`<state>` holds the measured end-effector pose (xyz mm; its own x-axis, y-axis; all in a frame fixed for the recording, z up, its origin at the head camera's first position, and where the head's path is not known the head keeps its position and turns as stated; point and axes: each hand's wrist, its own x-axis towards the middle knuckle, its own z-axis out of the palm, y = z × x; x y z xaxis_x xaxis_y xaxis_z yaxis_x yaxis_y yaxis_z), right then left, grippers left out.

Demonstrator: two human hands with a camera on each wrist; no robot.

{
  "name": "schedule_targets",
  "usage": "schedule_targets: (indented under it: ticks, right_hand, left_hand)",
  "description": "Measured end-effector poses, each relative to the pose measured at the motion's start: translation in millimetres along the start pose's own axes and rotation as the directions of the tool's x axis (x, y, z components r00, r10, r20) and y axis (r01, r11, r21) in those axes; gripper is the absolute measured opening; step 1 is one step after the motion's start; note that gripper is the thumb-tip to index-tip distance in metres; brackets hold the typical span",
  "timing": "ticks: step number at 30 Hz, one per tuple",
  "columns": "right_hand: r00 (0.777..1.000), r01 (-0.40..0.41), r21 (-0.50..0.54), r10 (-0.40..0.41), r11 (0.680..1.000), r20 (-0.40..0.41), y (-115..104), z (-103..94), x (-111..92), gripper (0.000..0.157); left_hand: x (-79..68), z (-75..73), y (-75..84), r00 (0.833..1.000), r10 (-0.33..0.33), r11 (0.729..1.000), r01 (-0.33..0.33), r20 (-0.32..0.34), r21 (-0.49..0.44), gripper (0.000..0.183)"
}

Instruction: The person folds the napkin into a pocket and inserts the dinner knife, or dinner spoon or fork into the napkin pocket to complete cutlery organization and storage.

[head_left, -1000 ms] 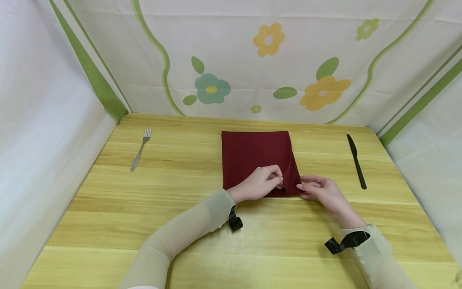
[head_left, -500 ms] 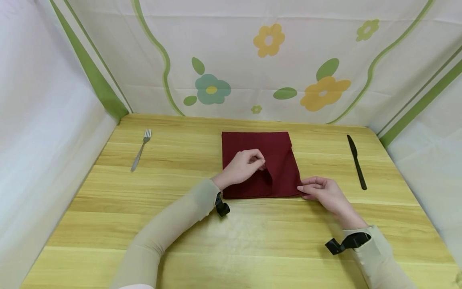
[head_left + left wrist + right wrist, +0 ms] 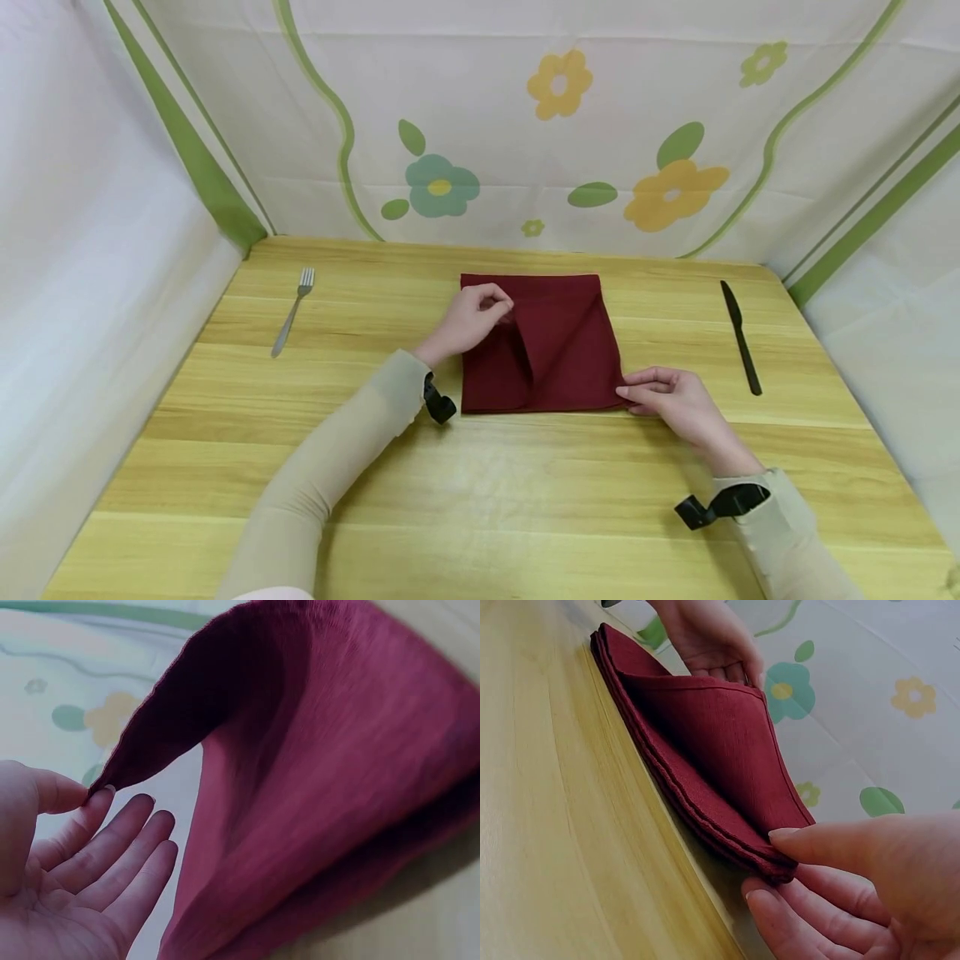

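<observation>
Folded dark-red cloth (image 3: 573, 367) in stacked layers on the wood-grained counter (image 3: 570, 500), midway across and toward the far edge. Left hand (image 3: 465, 321) over the cloth's far left part, thumb and forefinger together, pinching a raised corner of the top layer; remaining fingers loosely extended in the left wrist view. Top layer lifted into a tent, with a shadowed hollow beneath and a slanting crease from the far right corner. Right hand (image 3: 671, 402) at the near right corner: thumb above, fingers below, stacked layers gripped between. Lower layers flat on the counter at the left side. To the left, well apart from the cloth: metal fork (image 3: 295, 310), slightly aslant, tines toward the far edge. To the right, also well apart: black knife (image 3: 741, 333), blade tip toward the far edge, handle nearer. Behind the counter: white flower-printed backdrop (image 3: 480, 83). On both forearms: beige sleeves (image 3: 360, 450), with a black wrist device (image 3: 720, 502) at each cuff.
</observation>
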<state>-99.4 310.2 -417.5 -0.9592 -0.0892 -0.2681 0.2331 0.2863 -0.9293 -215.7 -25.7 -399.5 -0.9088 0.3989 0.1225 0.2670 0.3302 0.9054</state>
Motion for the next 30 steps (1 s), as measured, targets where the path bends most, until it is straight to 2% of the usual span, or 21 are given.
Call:
schedule_targets:
  ticks: [10,20,27,30]
  right_hand:
    - [1.0,0.004,-0.024,-0.004,1.0,-0.003,-1.1,-0.5,-0.9,0.042]
    - [1.0,0.014,-0.023,-0.014,1.0,0.002,-3.9,0.9,-3.7,0.041]
    - [1.0,0.018,-0.01,-0.018,1.0,0.006,-4.3,2.0,-5.7,0.041]
    - [1.0,0.019,-0.013,-0.019,1.0,0.006,-3.7,2.3,-6.1,0.04]
  left_hand:
    - [9.7,-22.8,-4.3,0.996,-0.076,0.997,0.076,-0.049,0.006,0.021]
    - [22.6,-42.8,-14.7,0.988,-0.112,0.994,0.113,-0.106,0.003,0.024]
    - [32.1,-50.1,-24.2,0.98,-0.164,0.984,0.155,-0.116,-0.083,0.026]
    - [35.9,-51.9,-27.8,0.974,-0.189,0.98,0.179,-0.128,-0.084,0.026]
